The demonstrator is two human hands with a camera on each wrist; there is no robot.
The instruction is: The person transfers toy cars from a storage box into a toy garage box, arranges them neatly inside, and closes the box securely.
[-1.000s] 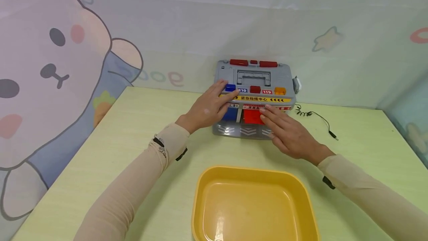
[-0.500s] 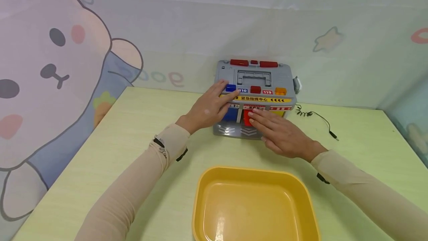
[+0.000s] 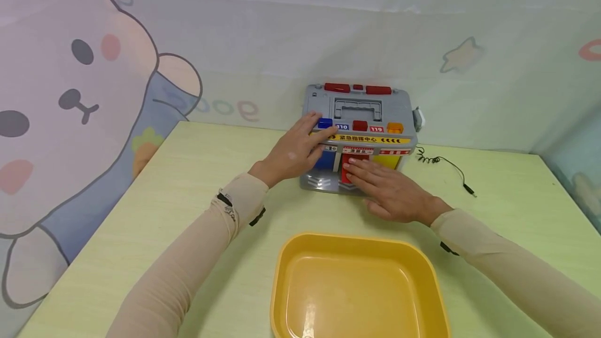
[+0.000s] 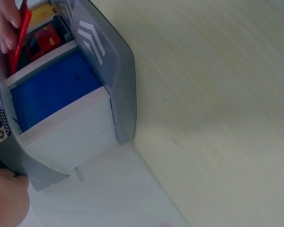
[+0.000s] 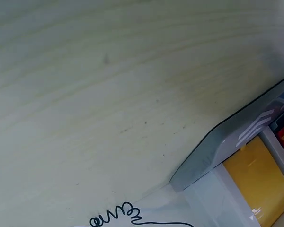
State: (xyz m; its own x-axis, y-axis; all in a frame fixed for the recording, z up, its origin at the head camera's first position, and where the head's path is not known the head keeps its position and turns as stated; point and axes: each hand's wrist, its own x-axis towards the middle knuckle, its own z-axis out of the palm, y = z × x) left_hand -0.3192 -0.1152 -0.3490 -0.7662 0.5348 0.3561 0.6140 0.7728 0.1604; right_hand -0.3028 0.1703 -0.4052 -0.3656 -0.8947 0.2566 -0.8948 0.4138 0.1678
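Observation:
A grey toy rescue station (image 3: 324, 103) stands against the wall in the head view. My left hand (image 3: 292, 149) rests on its top front left corner with the fingers extended. With straight fingers, my right hand (image 3: 392, 189) touches the red door (image 3: 347, 171) of the middle bay. From the left wrist, that door appears swung partly up, and a red toy car (image 4: 43, 41) sits in the bay below it. A blue door (image 4: 57, 90) covers the bay on the left. The yellow door (image 5: 258, 182) covers the right bay. My right palm hides part of the station's front.
A yellow tray (image 3: 352, 241) lies on the table in front of the station. To the station's right runs a black coiled cable (image 3: 441, 159) with a plug. A printed cloth wall (image 3: 263, 40) closes off the back.
My right hand has shifted left and slightly down along the station's front. The red door shows at a lower slant, and more of the yellow door is exposed. My left hand stays put.

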